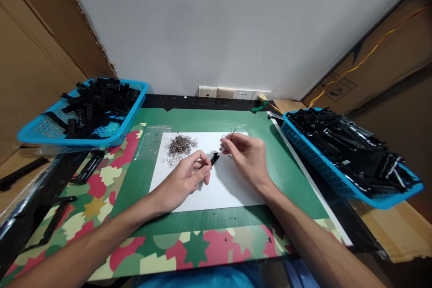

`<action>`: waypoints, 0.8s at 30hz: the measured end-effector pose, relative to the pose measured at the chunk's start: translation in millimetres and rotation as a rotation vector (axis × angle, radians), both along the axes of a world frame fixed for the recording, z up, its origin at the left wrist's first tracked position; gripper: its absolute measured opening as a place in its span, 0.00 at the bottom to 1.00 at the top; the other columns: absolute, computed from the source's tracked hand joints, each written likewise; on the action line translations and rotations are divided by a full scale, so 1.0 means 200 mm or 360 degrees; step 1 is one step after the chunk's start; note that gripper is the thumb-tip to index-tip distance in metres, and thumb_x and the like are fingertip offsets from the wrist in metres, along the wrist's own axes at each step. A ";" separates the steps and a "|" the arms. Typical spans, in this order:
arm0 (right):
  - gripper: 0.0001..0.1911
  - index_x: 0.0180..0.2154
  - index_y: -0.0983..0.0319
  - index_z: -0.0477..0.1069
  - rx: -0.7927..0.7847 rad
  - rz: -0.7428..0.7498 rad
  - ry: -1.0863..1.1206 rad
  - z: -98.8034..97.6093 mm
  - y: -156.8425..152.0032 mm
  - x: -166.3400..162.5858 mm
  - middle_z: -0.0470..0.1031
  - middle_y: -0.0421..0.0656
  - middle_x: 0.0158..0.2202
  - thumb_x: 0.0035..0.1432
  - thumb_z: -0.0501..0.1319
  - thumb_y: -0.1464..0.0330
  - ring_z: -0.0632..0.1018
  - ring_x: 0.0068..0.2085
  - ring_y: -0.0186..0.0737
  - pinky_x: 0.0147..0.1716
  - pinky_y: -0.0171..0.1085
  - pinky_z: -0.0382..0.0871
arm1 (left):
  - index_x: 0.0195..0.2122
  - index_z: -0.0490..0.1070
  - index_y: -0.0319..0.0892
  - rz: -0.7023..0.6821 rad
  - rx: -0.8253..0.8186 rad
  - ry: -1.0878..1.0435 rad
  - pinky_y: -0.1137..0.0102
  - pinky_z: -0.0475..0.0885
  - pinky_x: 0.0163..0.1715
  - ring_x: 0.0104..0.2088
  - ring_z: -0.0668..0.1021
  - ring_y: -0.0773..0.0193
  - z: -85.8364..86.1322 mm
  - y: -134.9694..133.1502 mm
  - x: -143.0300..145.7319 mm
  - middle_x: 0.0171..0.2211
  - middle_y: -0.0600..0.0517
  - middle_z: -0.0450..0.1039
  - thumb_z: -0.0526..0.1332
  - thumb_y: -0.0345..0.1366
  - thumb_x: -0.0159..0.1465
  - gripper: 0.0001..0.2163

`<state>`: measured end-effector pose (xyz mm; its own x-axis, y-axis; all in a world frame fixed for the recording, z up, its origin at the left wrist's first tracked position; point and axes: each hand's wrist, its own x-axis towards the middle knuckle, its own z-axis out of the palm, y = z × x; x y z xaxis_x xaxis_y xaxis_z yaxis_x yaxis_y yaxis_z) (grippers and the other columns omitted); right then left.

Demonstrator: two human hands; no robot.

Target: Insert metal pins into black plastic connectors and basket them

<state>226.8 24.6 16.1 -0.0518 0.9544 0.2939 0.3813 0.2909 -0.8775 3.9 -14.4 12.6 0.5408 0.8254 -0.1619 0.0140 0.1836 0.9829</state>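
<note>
My left hand (189, 175) is closed, with a small black plastic piece (214, 158) pinched between thumb and fingers; the end of the piece sticks out to the right. Opposite it, my right hand (248, 153) pinches a thin metal tool (232, 134) whose slim end points upward; its lower end is hidden by the fingers. Both hands are above a white sheet (216, 191). On the sheet's upper left lies a pile of tiny metal parts (180, 145), too small to name. A few more tiny parts lie beside my right fingertips.
A blue basket (133, 119) of black plastic pieces stands at left, another blue basket (319, 168) of black parts at right. A clear plastic bag (145, 148) lies by the sheet. Loose black pieces (88, 167) lie at left. Wall sockets (226, 93) line the back.
</note>
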 end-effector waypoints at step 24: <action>0.05 0.36 0.63 0.83 -0.0093 0.0606 -0.0599 -0.04 0.13 -0.26 0.80 0.42 0.32 0.64 0.67 0.75 0.73 0.30 0.36 0.33 0.36 0.62 | 0.46 0.66 0.45 0.1061 0.0605 -0.0188 0.74 0.58 0.22 0.25 0.63 0.71 0.06 0.11 -0.13 0.34 0.54 0.69 0.61 0.48 0.74 0.12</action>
